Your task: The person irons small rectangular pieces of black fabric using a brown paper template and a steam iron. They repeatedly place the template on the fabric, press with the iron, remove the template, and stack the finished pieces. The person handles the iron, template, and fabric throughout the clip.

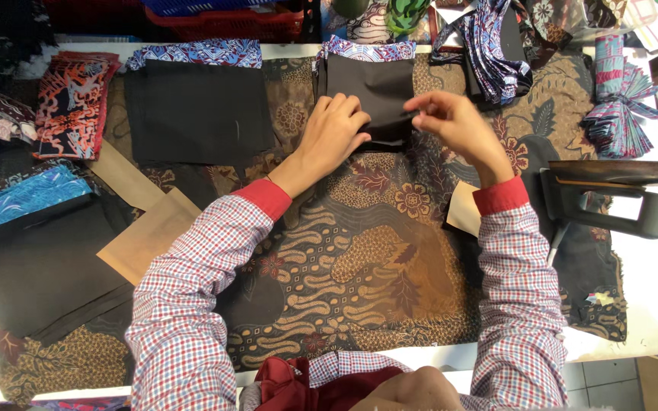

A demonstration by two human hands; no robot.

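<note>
Far left: a stack of red-and-black batik pieces [72, 103] lies by the table edge, a blue patterned cloth [20, 199] below it.
Left of centre: one larger black fabric panel [196, 110] lies flat, a blue batik strip along its top edge; two brown paper pieces [146, 228] lie near the sleeve.
Centre: a small black fabric piece [371, 95] with a batik top edge sits on the brown batik table cover [359, 259], long axis running away from the person, lower edge being folded.
Left hand [334, 133]: fingers pressed flat on the piece's lower left part.
Right hand [455, 122]: thumb and fingertips pinching the piece's right edge.
Count: two black panels on the cover, two hands.
Right: a clothes iron [611, 198] rests just beside the right forearm; folded blue batik strips [618, 99] lie behind it.
</note>
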